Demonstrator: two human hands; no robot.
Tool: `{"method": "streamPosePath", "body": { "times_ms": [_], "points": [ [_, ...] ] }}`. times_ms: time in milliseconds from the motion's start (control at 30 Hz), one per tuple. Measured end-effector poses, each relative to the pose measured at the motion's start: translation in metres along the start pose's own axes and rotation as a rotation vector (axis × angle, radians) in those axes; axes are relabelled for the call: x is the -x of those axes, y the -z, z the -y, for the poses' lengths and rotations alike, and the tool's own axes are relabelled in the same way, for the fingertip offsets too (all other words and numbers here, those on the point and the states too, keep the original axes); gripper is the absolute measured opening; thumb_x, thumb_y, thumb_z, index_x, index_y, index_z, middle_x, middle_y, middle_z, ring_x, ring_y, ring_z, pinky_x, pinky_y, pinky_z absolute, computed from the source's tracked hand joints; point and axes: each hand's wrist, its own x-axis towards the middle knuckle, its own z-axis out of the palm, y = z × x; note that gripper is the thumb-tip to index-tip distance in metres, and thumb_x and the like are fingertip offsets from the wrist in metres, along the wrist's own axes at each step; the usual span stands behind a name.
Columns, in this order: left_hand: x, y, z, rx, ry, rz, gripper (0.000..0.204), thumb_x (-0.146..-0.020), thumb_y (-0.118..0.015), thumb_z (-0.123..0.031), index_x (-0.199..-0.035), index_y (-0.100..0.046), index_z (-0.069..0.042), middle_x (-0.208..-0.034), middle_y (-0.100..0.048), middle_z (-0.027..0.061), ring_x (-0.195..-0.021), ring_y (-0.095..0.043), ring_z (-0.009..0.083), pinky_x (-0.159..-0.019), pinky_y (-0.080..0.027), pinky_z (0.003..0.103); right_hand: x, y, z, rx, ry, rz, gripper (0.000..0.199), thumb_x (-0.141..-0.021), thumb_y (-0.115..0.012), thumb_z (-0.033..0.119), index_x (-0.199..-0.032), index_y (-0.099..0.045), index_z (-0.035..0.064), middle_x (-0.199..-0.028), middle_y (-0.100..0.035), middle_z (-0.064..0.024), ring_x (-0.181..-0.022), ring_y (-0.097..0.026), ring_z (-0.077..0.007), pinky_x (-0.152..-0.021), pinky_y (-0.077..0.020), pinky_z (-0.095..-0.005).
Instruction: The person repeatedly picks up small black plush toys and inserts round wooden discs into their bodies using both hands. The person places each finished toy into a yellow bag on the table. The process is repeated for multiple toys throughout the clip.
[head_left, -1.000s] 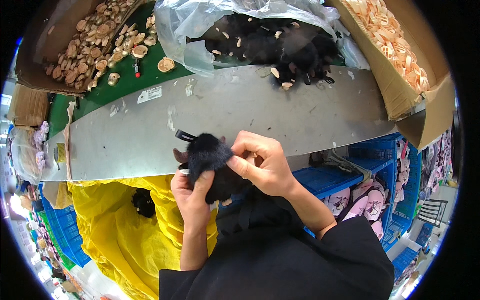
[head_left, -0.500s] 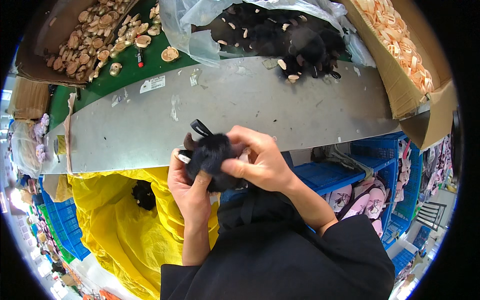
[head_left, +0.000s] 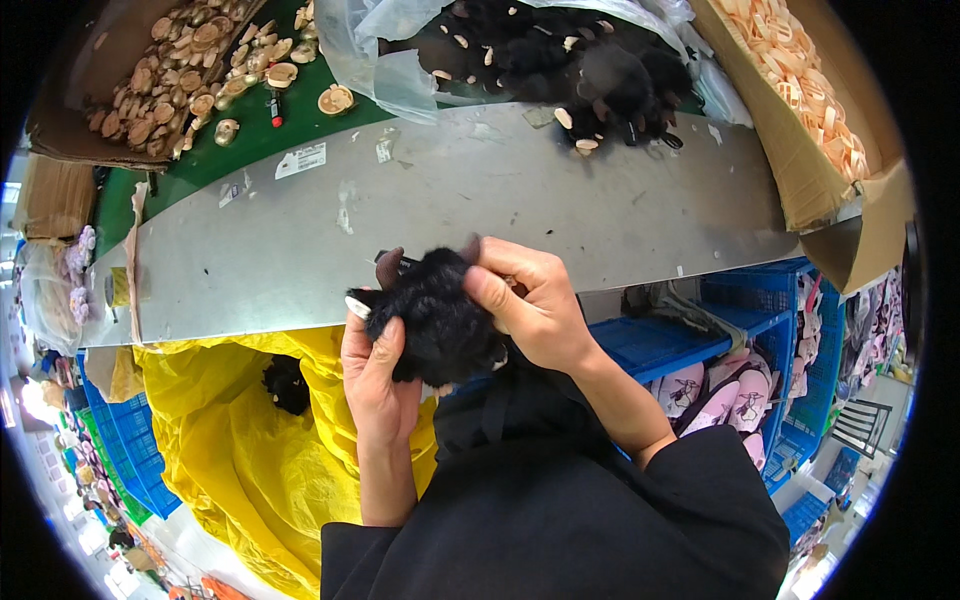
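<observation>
Between my two hands is a black plush animal head [head_left: 436,318] with brown horns, pale-lined ears and a black strap loop at its top. My left hand [head_left: 380,375] grips its left side, thumb pressed into the fur below the pale ear. With thumb and fingers my right hand [head_left: 520,295] pinches the plush at its upper right, by the right horn [head_left: 470,249]. The plush is held up in front of the table's near edge. Its underside is partly hidden by my hands.
A grey metal table [head_left: 300,235] spans ahead. Black plush pieces [head_left: 615,85] lie in clear plastic at the back. Cardboard boxes hold gold-beige parts [head_left: 150,100] at left and peach plastic pieces [head_left: 800,80] at right. A yellow bag [head_left: 240,450] hangs below left; blue crates [head_left: 660,350] stand right.
The plush has turned in my hands, showing more of its furry top and both horns. My right hand has shifted up to the right horn; the strap loop has tipped down behind the plush.
</observation>
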Motion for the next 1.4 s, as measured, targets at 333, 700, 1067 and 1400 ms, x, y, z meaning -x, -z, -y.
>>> {"method": "streamPosePath", "body": {
  "times_ms": [333, 700, 1067, 1400],
  "points": [
    [0.006, 0.015, 0.001, -0.206, 0.234, 0.271, 0.054, -0.084, -0.081, -0.026, -0.125, -0.059, 0.002, -0.113, -0.065, 0.0061, -0.102, -0.064, 0.0141, -0.094, -0.051, 0.029, -0.004, -0.008, 0.004, 0.144, 0.027, -0.13, 0.029, -0.103, -0.057, 0.017, -0.082, -0.058, -0.0031, -0.07, -0.053, -0.0088, -0.061, -0.049, -0.0141, -0.056, -0.0403, -0.0308],
    [0.015, 0.007, 0.008, 0.039, 0.158, -0.148, 0.038, -0.099, -0.066, -0.027, -0.12, -0.061, 0.004, -0.11, -0.07, 0.0115, -0.096, -0.07, 0.0203, -0.089, -0.057, 0.034, 0.013, 0.001, -0.006, 0.095, -0.008, 0.145, 0.027, -0.092, -0.074, 0.023, -0.087, -0.066, -0.002, -0.075, -0.058, -0.0064, -0.062, -0.051, -0.0101, -0.055, -0.0414, -0.0265],
    [0.014, -0.019, 0.016, -0.331, -0.045, -0.244, 0.039, -0.083, -0.081, -0.004, -0.118, -0.062, -0.002, -0.109, -0.068, 0.0036, -0.095, -0.065, 0.012, -0.088, -0.05, 0.026, 0.012, -0.022, 0.004, -0.087, -0.02, -0.005, 0.03, -0.098, -0.069, 0.026, -0.086, -0.064, -0.0014, -0.066, -0.053, -0.0001, -0.06, -0.043, -0.0043, -0.051, -0.0366, -0.0248],
    [0.029, -0.002, 0.018, -0.06, 0.094, -0.104, 0.054, -0.089, -0.077, -0.018, -0.134, -0.054, 0.001, -0.125, -0.065, 0.0137, -0.113, -0.065, 0.0266, -0.1, -0.053, 0.038, 0.005, -0.002, 0.017, -0.129, -0.186, 0.145, 0.031, -0.096, -0.072, 0.03, -0.083, -0.064, 0.0029, -0.069, -0.051, 0.0053, -0.062, -0.043, -0.0008, -0.051, -0.0355, -0.0205]
  ]
}}
